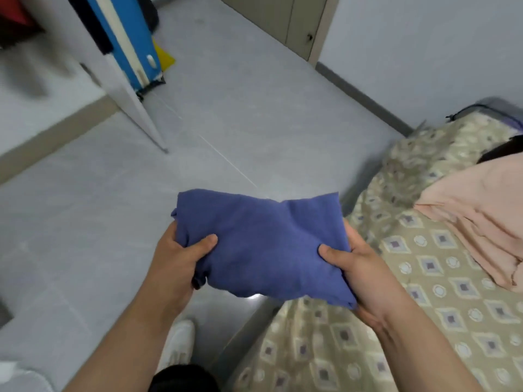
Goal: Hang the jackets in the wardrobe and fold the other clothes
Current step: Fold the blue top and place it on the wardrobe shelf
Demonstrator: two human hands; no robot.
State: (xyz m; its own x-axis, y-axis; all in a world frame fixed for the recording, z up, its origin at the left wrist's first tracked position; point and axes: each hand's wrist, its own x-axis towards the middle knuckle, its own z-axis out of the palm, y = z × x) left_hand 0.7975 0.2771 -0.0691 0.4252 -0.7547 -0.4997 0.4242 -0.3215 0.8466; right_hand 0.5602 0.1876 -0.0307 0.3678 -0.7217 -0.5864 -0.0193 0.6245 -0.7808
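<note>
Blue folded garment (260,244), no readable label

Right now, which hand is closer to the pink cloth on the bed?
Right. The right hand holds the folded blue garment at its bed-side edge, just left of the pink cloth. The left hand grips the far edge, over the floor.

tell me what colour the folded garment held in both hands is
Blue with a purple tint, plain, no pattern: the folded garment shows clearly in the head view.
</note>
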